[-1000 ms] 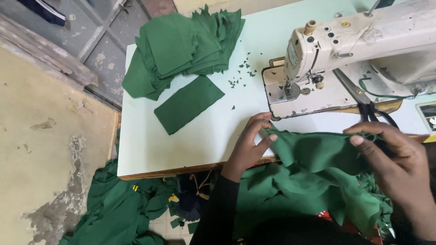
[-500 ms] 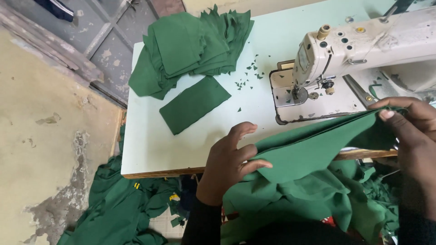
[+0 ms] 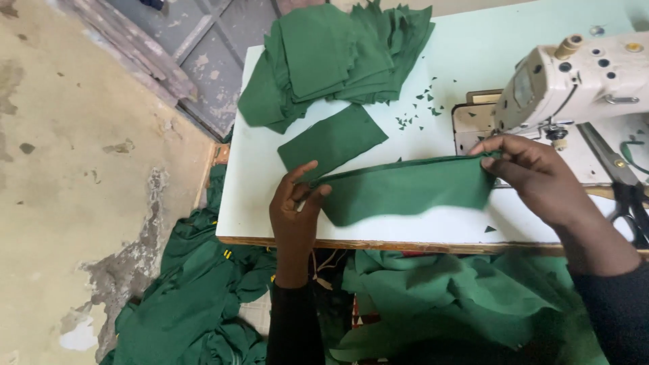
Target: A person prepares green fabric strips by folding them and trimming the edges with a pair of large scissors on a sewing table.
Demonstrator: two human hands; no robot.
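Head view: looking down at a pale sewing table (image 3: 433, 61), centre to right of frame
Strip: green fabric strip (image 3: 405, 189) stretched flat across frame centre, above the table's near edge, held at both ends
Left hand: left hand (image 3: 295, 209) centre-left, fingers pinched shut on the strip's left end, thumb on top
Right hand: right hand (image 3: 534, 172) right of centre, thumb and fingers closed on the strip's upper right corner, just below the machine
Machine: white sewing machine (image 3: 581, 78) upper right, on the table
Scissors: black scissors (image 3: 625, 192) at right edge, beside the right wrist, apart from the hand
Loose piece: single green rectangle (image 3: 332, 138) lying flat on the table just above the strip's left end
Stack: pile of cut green pieces (image 3: 331, 57) top centre, at the table's far left corner
Scraps: small green snippets (image 3: 416, 115) scattered between pile and machine
Lap: bunched green cloth (image 3: 460, 297) below the table edge, lower right
Floor: more green cloth (image 3: 196, 297) heaped lower left, on concrete
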